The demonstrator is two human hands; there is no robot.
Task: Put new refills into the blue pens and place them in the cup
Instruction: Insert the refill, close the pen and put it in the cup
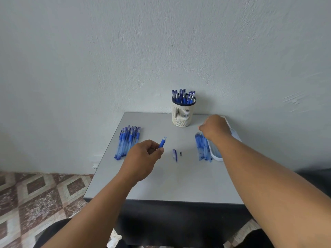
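Pen barrel (162,142) pinched in left hand (143,156) fingers; right hand (215,127) reaches over refills (201,149), fingers hidden.

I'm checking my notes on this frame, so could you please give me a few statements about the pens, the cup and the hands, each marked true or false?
1. The cup already holds several blue pens. True.
2. The left hand holds a blue pen barrel. True.
3. The right hand rests on the cup. False: it reaches to the far end of the row of refills, to the right of the cup.
4. The pen cap stands upright in the cup. False: it lies on the table, beside a small pen tip.
5. A pile of pens lies at the table's left. True.
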